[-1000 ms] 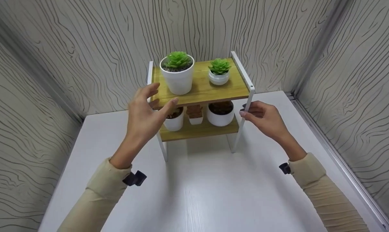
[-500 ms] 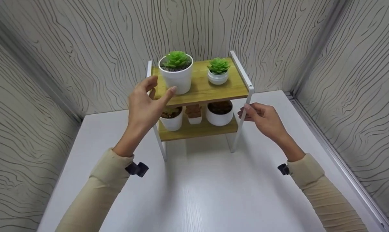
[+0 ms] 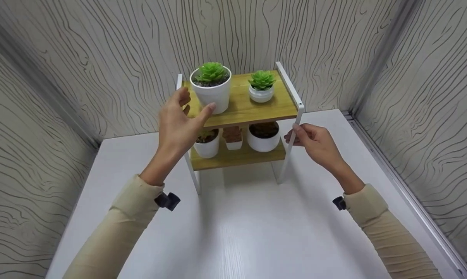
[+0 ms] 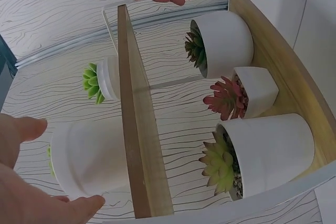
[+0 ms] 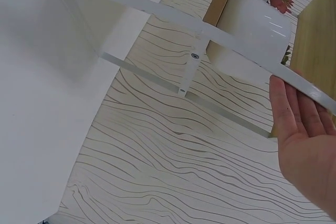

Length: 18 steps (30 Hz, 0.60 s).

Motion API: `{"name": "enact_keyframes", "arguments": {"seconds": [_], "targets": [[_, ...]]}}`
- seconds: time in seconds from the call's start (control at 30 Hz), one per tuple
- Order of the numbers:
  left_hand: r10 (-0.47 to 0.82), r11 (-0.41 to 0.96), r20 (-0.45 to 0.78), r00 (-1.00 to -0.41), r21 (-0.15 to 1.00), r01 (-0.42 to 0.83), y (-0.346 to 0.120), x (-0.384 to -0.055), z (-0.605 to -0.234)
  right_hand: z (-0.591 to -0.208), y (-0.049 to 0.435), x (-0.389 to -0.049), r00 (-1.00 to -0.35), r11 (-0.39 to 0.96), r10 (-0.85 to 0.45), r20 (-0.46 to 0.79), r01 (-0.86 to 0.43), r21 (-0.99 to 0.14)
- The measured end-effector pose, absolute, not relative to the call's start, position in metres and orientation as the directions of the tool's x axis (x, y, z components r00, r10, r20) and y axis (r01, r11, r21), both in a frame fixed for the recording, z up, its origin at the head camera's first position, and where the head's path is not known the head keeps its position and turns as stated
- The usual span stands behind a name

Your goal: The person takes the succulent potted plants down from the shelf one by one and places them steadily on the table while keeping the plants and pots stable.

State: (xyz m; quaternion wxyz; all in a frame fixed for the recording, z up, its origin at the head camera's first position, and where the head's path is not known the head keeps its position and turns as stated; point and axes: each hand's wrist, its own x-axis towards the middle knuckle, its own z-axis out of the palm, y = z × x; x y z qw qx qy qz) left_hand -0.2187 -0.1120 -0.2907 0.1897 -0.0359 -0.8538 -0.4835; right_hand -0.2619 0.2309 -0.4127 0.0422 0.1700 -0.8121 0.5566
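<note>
A two-tier plant stand with wooden boards (image 3: 249,110) and white metal sides stands on the table. On its top board are a tall white pot (image 3: 215,97) with a green succulent and a small round one (image 3: 261,94). My left hand (image 3: 177,126) is spread around the tall pot, thumb over its front and fingertips at its left, with a gap between fingers and pot. At the stand's right side, my right hand (image 3: 320,146) holds the white front upright (image 3: 286,161), thumb in front and fingers behind; in the right wrist view the thumb is hidden.
The lower board carries three white pots: a wide one (image 4: 228,43), an angular one (image 4: 257,92) with a red succulent, and a larger one (image 4: 275,153) with a yellow-green succulent. Wood-grain patterned walls (image 3: 233,35) enclose the white table (image 3: 241,228) behind and on both sides.
My left hand has moved up and slightly right, closer to the tall pot. The right hand has shifted its thumb onto the front of the upright. The stand stays nearly in place.
</note>
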Motion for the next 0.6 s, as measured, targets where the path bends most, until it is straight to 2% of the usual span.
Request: {"name": "enact_keyframes", "arguments": {"seconds": [0.6], "targets": [[-0.216,0.577,0.265,-0.94,0.811,0.096,-0.089,-0.226,-0.277,-0.415,0.23,-0.262,-0.95,0.334,-0.213,0.228,-0.29,-0.897]]}}
